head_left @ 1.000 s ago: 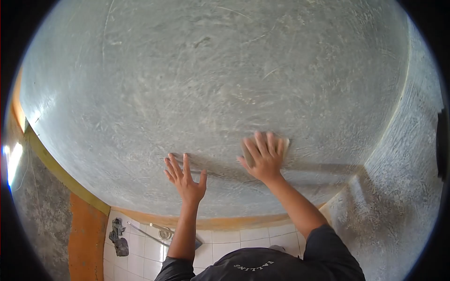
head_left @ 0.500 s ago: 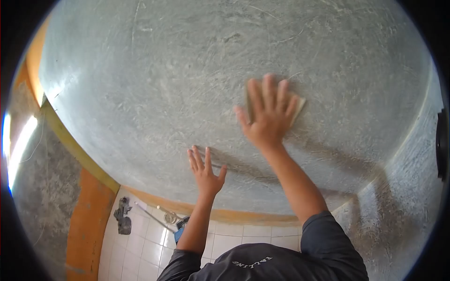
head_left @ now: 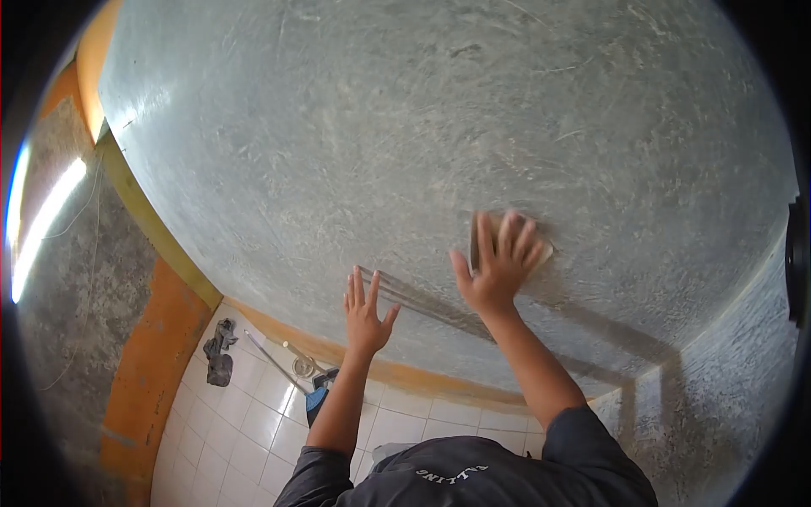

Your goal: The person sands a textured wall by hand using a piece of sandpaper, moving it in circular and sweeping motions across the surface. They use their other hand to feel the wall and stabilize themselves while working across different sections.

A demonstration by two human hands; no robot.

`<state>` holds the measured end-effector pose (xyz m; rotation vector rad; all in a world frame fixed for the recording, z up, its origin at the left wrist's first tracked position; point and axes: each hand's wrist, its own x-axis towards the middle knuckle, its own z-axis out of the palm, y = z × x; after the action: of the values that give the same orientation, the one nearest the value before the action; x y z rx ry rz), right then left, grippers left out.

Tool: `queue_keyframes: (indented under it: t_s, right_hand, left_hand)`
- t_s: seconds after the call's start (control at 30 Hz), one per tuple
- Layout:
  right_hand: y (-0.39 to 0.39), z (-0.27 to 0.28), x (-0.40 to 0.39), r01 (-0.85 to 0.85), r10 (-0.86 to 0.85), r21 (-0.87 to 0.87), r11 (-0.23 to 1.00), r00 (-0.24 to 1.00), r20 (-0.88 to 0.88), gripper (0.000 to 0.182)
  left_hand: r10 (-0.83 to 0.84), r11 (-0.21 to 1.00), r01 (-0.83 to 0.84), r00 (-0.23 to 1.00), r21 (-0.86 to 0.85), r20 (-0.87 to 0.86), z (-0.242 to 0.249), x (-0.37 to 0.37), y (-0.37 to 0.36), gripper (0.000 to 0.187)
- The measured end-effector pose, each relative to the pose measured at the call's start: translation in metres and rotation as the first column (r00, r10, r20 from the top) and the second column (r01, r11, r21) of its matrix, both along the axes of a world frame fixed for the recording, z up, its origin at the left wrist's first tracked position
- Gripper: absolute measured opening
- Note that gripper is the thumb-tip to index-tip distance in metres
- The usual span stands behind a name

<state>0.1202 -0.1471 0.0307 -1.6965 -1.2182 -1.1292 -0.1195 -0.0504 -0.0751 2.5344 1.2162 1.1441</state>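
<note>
And here's the room: a broad, grey, cement-like plaster wall [head_left: 405, 160] fills most of the view, mottled and scratched, with a pale sheen up at the left. Over on the right, a rough, streaky grey side wall [head_left: 718, 380] meets it at a slanting corner, with soft shadows falling across both. Down at the base runs a worn orange painted strip [head_left: 414, 378], and below it, a floor of glossy white tiles [head_left: 249, 414] catching bright glints. Swing left: an olive-yellow edge strip [head_left: 152, 224], a chipped orange painted band [head_left: 156, 346], dark blotchy grey masonry [head_left: 80, 296], and a dazzling long white streak of light [head_left: 52, 211]!
</note>
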Motion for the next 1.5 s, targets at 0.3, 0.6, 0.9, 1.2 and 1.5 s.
queue_keyframes:
  t_s: [0.3,0.6,0.9,1.2,1.5]
  right_hand:
    - [0.068,-0.041,-0.09,-0.229,0.246,-0.206,0.951,0.967,0.066,0.062]
    - [0.033,-0.047,-0.025,0.185,-0.189,0.058,0.981,0.98,0.068,0.063]
    - [0.163,-0.028,-0.154,0.108,-0.109,0.022,0.994,0.992,0.065,0.065]
    - [0.052,-0.068,-0.04,0.269,-0.256,0.196,0.943,0.962,-0.091,0.076]
    - [0.149,0.12,-0.106,0.11,-0.161,0.195,0.975,0.951,0.264,0.069]
  left_hand:
    - [0.029,0.998,-0.029,1.0,-0.057,0.01,-0.03,-0.054,0.043,0.083]
    - [0.142,0.99,-0.143,0.988,0.007,0.058,-0.027,-0.182,0.162,0.083]
    - [-0.034,0.989,0.011,0.987,0.145,0.155,0.02,-0.195,0.209,0.082]
    - [-0.077,0.979,0.05,0.988,0.197,0.133,0.009,-0.194,0.221,0.088]
    - [-0.031,0.989,0.01,0.989,0.147,0.144,0.021,-0.185,0.204,0.093]
